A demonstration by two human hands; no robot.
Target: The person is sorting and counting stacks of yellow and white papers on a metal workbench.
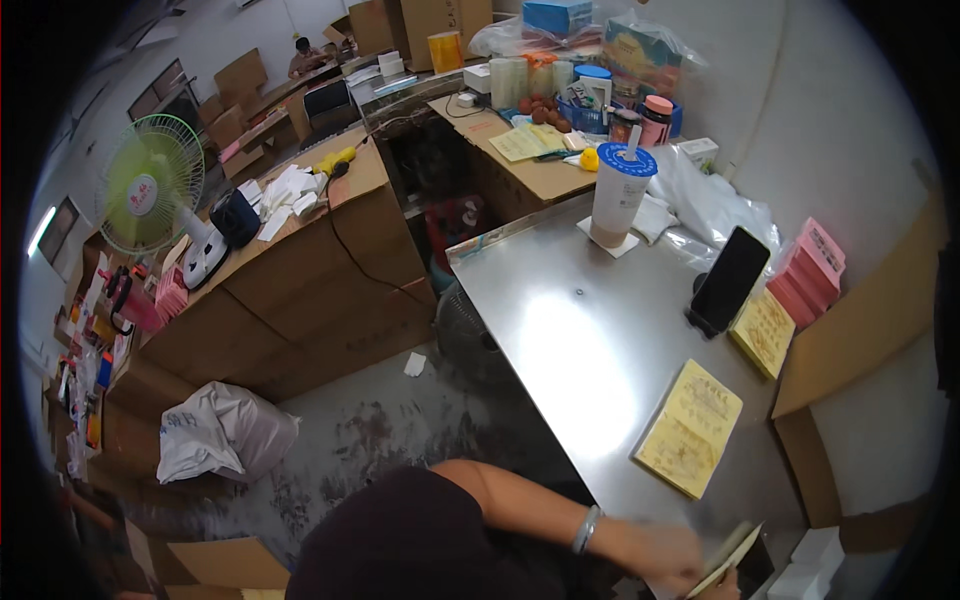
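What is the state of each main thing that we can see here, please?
Pale pad: tilted, partly hidden
Left hand: blurred, beside the pale pad
Right hand: touching the pale pad, mostly cut off
Yellow pack: lying flat on the metal table
Phone: dark, propped up at a slant
Cup: upright, blue lid on, straw in
White bag: slumped on the floor
Green fan: standing, spinning unclear
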